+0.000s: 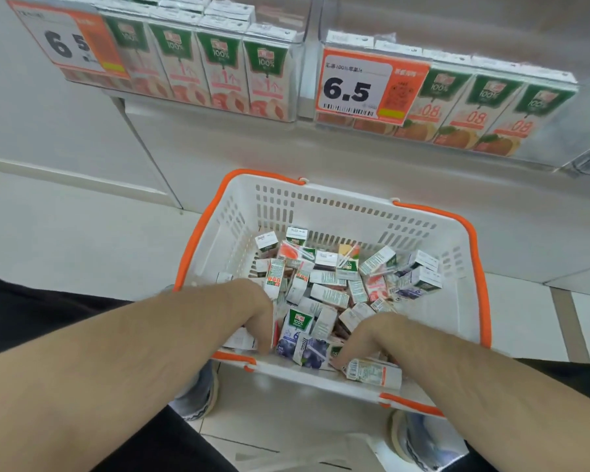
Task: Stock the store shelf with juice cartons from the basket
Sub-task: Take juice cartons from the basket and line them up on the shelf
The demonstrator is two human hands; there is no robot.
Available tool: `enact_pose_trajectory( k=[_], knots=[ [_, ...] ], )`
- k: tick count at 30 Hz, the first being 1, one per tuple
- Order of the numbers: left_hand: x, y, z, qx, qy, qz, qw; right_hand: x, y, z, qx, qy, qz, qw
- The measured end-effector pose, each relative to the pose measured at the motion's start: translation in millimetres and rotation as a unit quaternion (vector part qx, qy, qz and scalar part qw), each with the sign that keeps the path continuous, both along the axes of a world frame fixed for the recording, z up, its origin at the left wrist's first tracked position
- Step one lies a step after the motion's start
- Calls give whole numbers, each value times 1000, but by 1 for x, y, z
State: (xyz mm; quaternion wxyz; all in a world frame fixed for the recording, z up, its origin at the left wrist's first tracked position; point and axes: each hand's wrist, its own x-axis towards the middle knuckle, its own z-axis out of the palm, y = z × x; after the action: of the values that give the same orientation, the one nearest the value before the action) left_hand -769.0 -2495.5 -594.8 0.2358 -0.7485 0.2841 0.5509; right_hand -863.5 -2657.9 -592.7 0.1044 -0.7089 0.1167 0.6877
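A white basket with orange rim [470, 233] stands on the floor below the shelf, holding several small juice cartons [327, 291] in a loose pile. Both my hands reach into its near side. My left hand [258, 318] curls its fingers down round a white carton [239, 338] by the near wall. My right hand [360, 337] curls its fingers over the end of a peach-and-white carton [375, 373] lying against the near wall. Blueberry cartons [304, 349] lie between the hands. Most of the fingertips are hidden among the cartons.
The shelf above carries a row of peach juice cartons [218, 73] on the left and grapefruit ones [474, 110] on the right, behind price tags reading 6.5 [355, 86]. A clear divider [307, 80] separates them. My shoes [198, 390] stand beside the basket on the tiled floor.
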Motion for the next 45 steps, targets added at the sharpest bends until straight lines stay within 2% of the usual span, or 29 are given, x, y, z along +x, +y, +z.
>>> enact_pose_trajectory(
  k=[5,9,11,13,15,17,19,23,26,29,30,31,33,35,37,39,41,43,44,45],
  knots=[
    [-7,-2,-3,-10,-39,-99,994,-2,-5,4,15,-5,-53,998],
    [-8,1,4,-51,-47,-135,988,-9,-25,7,15,-11,-175,984],
    [-4,4,10,-93,-48,-85,991,-12,-39,8,9,-29,-278,960],
    [7,7,16,-141,-30,33,989,-11,-51,9,34,-48,-346,936],
    [18,8,30,-212,-13,174,962,-8,-58,19,90,-74,-411,904],
    [27,6,44,-286,21,317,904,-4,-63,31,150,-125,-491,849],
    [31,4,58,-341,62,442,828,1,-66,47,192,-168,-559,789],
    [32,-4,79,-424,129,601,665,7,-67,81,256,-216,-636,695],
    [28,-10,96,-467,185,670,547,9,-69,104,283,-228,-661,656],
    [32,-17,118,-496,239,729,406,10,-68,131,313,-230,-652,651],
    [36,-20,127,-497,239,742,380,10,-66,141,320,-238,-648,649],
    [38,-22,136,-504,243,743,368,11,-66,147,328,-245,-649,641],
    [42,-25,150,-505,240,737,380,14,-65,158,339,-263,-661,615],
    [43,-28,163,-503,219,710,441,20,-61,170,362,-280,-670,584],
    [41,-28,176,-509,208,666,504,26,-56,181,371,-338,-635,588],
    [42,-28,185,-524,202,644,520,31,-55,188,337,-438,-572,606],
    [42,-28,192,-529,212,626,533,32,-56,194,291,-567,-467,613],
    [39,-29,197,-517,230,588,578,30,-60,202,208,-702,-284,619],
    [37,-30,198,-507,231,562,611,28,-62,206,169,-755,-189,605],
    [34,-33,199,-497,231,539,640,27,-63,210,153,-796,-103,576]
  ],
)
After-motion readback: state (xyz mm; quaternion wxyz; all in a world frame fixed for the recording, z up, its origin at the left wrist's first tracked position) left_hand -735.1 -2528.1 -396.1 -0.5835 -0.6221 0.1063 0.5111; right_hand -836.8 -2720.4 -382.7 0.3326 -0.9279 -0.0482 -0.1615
